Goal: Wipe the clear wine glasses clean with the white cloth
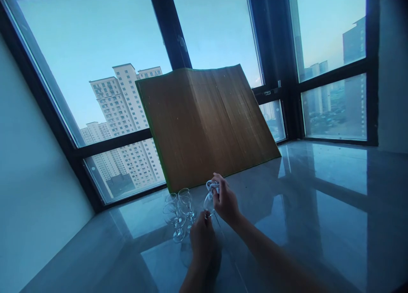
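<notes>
A clear stemmed glass (208,203) is between my two hands, over the glossy sill. My left hand (203,233) closes around its lower part, near the stem. At the rim, my right hand (225,199) grips a white cloth (211,184), whose folds show at the mouth of the glass. My right fingers partly hide the bowl. Just left of my hands stand several more stemmed glasses, among them a near glass (178,233) and a farther glass (185,201); they overlap, so their outlines are hard to separate.
A large brown panel (210,127) with a green edge leans against the window frame (170,25) behind the glasses. The shiny stone sill (331,191) stretches to the right. A pale wall (35,170) bounds the left side.
</notes>
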Motion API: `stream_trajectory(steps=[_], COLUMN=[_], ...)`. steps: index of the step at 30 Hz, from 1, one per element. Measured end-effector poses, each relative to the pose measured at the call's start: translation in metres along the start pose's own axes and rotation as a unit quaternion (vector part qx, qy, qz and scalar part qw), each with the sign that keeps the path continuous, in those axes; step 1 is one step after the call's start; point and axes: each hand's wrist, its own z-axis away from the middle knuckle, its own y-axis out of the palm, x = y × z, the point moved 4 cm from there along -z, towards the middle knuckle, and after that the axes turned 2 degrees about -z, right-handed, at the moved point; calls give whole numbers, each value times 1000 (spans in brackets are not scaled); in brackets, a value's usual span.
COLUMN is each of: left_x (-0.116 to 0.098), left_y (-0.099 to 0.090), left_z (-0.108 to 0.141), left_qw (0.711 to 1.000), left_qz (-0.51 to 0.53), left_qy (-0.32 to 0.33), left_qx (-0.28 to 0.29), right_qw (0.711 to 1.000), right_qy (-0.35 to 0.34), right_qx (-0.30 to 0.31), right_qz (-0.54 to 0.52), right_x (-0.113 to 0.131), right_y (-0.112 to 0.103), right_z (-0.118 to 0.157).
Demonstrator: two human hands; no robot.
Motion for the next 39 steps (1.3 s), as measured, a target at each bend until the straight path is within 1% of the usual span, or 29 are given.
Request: stream_trajectory(steps=[4, 8, 12, 14, 16, 19, 22, 26, 29, 32, 35, 39], left_x=[2, 4, 7, 8, 9, 8, 11, 14, 12, 9, 6, 7], left_y=[3, 4, 2, 1, 1, 1, 2, 3, 1, -2, -5, -4], left_z=[1, 1, 0, 0, -1, -2, -2, -2, -2, -1, 0, -2], left_qw=[1000, 1000, 999, 999, 998, 999, 998, 998, 998, 997, 997, 998], left_qz=[13, 15, 3, 3, 9, 25, 36, 20, 1, -12, -21, -36], left_qy=[0, -6, -32, -49, -51, -37, -36, -49, -54, -65, -69, -52], left_qx=[-2, -6, -18, -20, -21, -22, -28, -39, -39, -38, -27, -17], right_qw=[998, 990, 978, 973, 972, 973, 969, 959, 948, 938, 934, 937], right_qy=[46, 94, 74, 61, 50, 20, 2, -1, 15, 48, 71, 97], right_qx=[32, 104, 196, 221, 225, 228, 248, 283, 318, 337, 335, 305], right_qz=[8, 25, -18, -38, -39, -25, -13, -18, -23, -59, -105, -138], right_x=[1, 4, 10, 13, 15, 22, 28, 32, 32, 29, 25, 21], right_y=[-2, -2, 1, 2, 2, 3, 5, 2, 0, -1, -1, 1], right_z=[-2, -2, -4, -5, -6, -4, -2, -4, -6, -6, -5, -3])
